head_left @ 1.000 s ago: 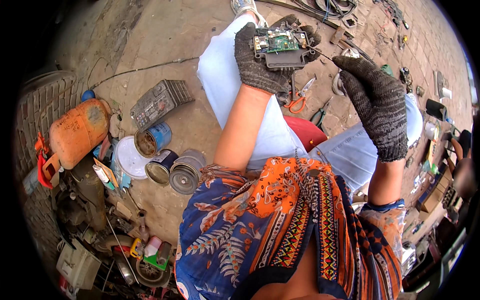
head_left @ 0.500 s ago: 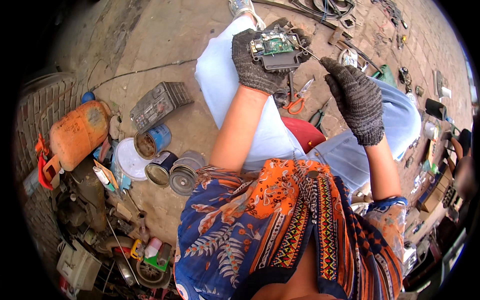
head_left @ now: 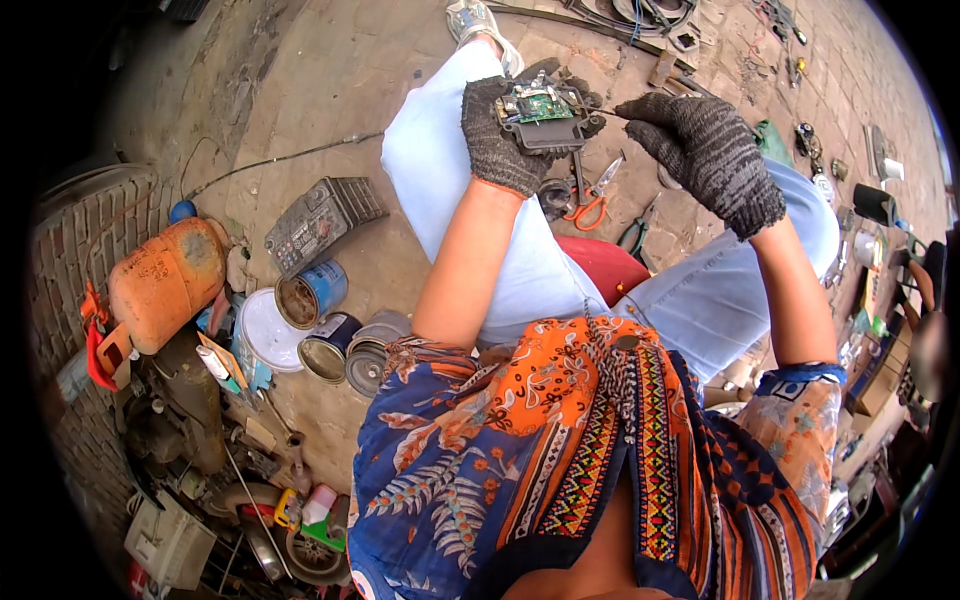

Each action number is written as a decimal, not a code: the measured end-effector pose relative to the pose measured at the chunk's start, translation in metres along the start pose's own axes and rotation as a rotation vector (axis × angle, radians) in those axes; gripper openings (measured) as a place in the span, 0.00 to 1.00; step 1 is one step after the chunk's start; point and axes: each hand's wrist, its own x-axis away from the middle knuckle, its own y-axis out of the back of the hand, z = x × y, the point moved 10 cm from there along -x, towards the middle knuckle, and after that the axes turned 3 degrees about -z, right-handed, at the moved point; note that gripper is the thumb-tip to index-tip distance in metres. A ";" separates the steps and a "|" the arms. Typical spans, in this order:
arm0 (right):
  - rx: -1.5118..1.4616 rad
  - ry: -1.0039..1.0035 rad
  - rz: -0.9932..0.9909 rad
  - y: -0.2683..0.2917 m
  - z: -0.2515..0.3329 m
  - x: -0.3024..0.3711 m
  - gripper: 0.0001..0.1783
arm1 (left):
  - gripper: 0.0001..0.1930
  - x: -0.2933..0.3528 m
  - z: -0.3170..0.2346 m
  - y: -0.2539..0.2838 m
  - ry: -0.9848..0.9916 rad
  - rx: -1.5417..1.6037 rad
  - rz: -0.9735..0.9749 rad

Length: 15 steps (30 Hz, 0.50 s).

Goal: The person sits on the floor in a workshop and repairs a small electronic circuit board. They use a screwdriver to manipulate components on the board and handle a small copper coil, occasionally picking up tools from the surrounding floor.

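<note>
My left hand (head_left: 492,135), in a dark knitted glove, is closed around a dark grey plastic case (head_left: 550,134). A green circuit board (head_left: 545,106) with metal parts sits in the case's upper part. From the right, my gloved right hand (head_left: 705,150) pinches a thin metal rod-like tool (head_left: 604,111); its tip reaches the board's right side, though the exact contact is too small to make out. Below the case, on the ground between my legs, lie orange-handled scissors (head_left: 590,211) and green-handled pliers (head_left: 636,236).
A dirty battery (head_left: 318,228), a blue can (head_left: 318,288) and a white lid (head_left: 268,330) are on the left, near an orange gas cylinder (head_left: 168,285). A hammer (head_left: 664,70) and coiled cables (head_left: 640,14) lie beyond. Clutter lines the right edge.
My right hand has turned flatter and shifted slightly up and left, the tool now lying nearly level. The case in my left hand has moved slightly left and tilted.
</note>
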 end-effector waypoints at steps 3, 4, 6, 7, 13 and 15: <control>-0.043 -0.059 0.128 -0.002 -0.006 -0.010 0.14 | 0.29 -0.002 0.002 0.008 0.050 0.020 -0.011; -0.058 -0.054 0.141 0.002 -0.006 -0.014 0.14 | 0.29 -0.002 0.004 0.006 0.077 0.042 -0.001; -0.049 -0.018 0.178 0.007 -0.004 -0.021 0.14 | 0.29 0.000 0.006 0.002 0.099 0.032 0.008; -0.037 -0.005 0.185 0.006 -0.004 -0.023 0.14 | 0.29 0.000 0.009 0.001 0.113 0.028 0.014; -0.143 -0.104 0.053 0.009 -0.020 -0.022 0.16 | 0.37 0.000 -0.002 -0.011 0.020 0.123 0.098; -0.164 -0.061 -0.065 0.010 -0.007 -0.008 0.14 | 0.36 -0.003 -0.004 -0.013 -0.010 0.131 0.075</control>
